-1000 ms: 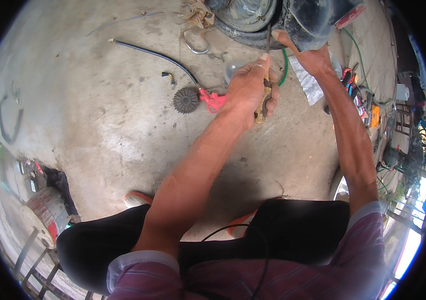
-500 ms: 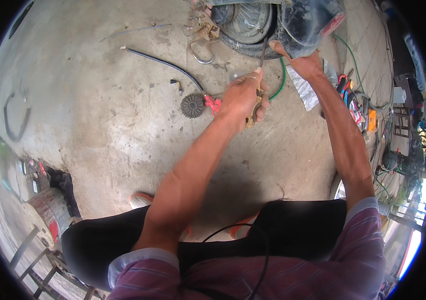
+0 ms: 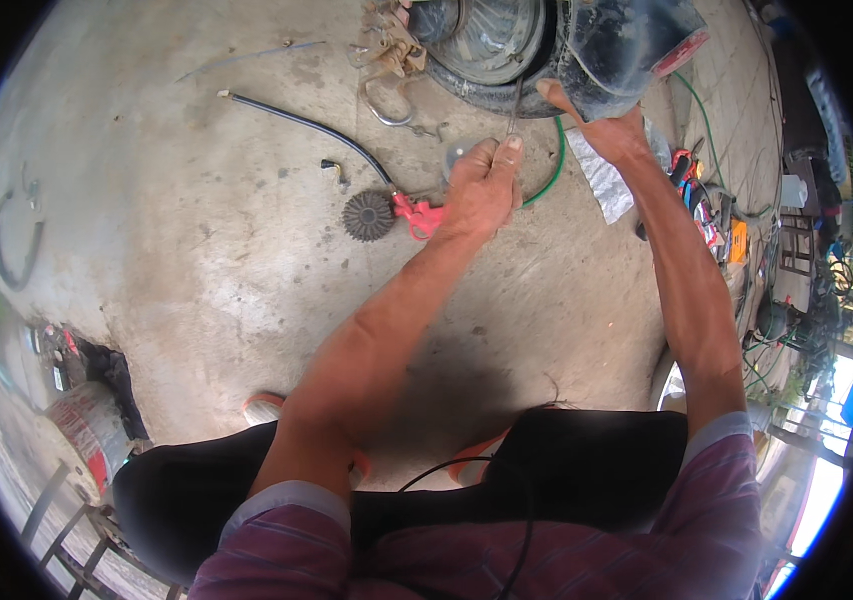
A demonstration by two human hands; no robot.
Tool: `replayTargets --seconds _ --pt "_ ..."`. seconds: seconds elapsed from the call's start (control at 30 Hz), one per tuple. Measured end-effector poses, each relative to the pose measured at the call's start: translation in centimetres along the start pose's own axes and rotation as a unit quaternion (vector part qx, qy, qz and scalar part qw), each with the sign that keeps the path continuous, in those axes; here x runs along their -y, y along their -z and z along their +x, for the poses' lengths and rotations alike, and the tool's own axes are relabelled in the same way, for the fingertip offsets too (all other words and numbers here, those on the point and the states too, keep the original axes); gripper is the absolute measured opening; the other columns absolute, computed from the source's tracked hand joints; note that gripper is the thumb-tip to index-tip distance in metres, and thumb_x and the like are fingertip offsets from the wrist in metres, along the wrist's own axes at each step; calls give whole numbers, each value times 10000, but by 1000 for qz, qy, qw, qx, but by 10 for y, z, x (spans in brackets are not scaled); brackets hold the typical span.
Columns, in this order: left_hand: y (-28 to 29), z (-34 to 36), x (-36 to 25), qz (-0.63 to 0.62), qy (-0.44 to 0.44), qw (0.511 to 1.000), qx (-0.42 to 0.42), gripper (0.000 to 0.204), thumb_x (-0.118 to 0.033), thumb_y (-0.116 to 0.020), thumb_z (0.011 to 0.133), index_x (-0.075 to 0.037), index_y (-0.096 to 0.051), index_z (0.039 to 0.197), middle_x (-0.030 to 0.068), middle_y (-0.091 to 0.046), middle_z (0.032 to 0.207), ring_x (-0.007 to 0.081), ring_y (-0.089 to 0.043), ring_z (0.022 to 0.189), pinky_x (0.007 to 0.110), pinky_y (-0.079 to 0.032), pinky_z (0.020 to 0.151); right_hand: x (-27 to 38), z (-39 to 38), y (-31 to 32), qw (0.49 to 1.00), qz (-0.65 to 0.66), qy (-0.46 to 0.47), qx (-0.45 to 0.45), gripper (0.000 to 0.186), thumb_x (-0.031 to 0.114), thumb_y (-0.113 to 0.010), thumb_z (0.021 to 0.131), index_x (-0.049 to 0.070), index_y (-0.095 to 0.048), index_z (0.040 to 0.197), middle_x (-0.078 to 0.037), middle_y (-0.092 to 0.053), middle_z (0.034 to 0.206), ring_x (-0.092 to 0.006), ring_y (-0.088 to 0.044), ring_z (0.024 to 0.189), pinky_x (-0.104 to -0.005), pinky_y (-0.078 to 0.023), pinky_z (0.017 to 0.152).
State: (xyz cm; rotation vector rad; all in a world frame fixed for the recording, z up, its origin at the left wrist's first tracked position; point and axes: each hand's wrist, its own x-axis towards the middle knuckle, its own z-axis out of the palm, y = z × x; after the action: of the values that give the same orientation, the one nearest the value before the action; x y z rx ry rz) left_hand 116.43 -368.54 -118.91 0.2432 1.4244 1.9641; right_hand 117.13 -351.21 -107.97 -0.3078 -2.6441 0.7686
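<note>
A scooter-like wheel with a dusty black tyre point(image 3: 472, 92) and grey metal hub point(image 3: 502, 45) is at the top of the view, partly under a black mudguard point(image 3: 617, 55). My left hand point(image 3: 484, 185) is closed round a screwdriver-like tool, whose thin metal shaft point(image 3: 516, 108) reaches up to the tyre's near edge. Its handle is hidden in my fist. My right hand point(image 3: 612, 132) grips the tyre below the mudguard, thumb laid on the rubber and the other fingers out of sight. Beside my left hand lies a red air gun point(image 3: 417, 215) with a black hose point(image 3: 317, 124).
A dark ridged disc point(image 3: 368, 216) lies by the air gun. Above it are a small black angled fitting point(image 3: 335, 170) and brown metal parts point(image 3: 392, 45). A green hose point(image 3: 553, 180), a silvery sheet point(image 3: 607, 185) and scattered tools point(image 3: 692, 175) lie rightward. A bucket point(image 3: 82, 430) stands at left.
My left wrist has turned, so the yellowish tool handle seen before is now hidden in the fist. The shaft stays at the tyre's edge. My right hand keeps its grip. The view has shifted slightly.
</note>
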Motion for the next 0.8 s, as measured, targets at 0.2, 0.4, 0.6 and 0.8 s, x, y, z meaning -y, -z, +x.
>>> replayTargets --seconds 0.2,0.4,0.6,0.8 --pt "36 21 0 292 -206 931 -74 417 -377 -657 1026 -3 -575 862 224 -622 653 398 -621 593 466 -506 589 -13 5 -2 998 -21 51 -10 311 252 -854 874 -9 -781 1024 -57 -776 956 -137 -672 865 -324 -557 825" --pt "27 4 -9 240 -116 963 -43 378 -383 -619 1052 -5 -615 1046 163 -628 659 285 -606 564 403 -498 556 -21 5 0 999 13 27 36 434 344 -842 880 58 -728 1187 -69 -744 1144 -191 -657 1057 -358 -518 952" --pt "-4 -32 -22 -6 24 1000 7 439 -418 -501 1107 -42 -579 1319 61 -604 648 124 -505 460 289 -410 450 -3 3 5 999 14 40 28 346 295 -872 858 17 -774 1040 -40 -762 949 -137 -666 876 -329 -555 828" --pt "-11 -35 -13 -81 10 996 24 429 -406 -471 1119 -48 -585 1326 82 -606 655 140 -514 451 296 -418 448 -39 15 -2 991 -74 58 100 719 568 -723 912 64 -606 1412 -126 -639 1431 -292 -540 1364 -395 -346 1215"
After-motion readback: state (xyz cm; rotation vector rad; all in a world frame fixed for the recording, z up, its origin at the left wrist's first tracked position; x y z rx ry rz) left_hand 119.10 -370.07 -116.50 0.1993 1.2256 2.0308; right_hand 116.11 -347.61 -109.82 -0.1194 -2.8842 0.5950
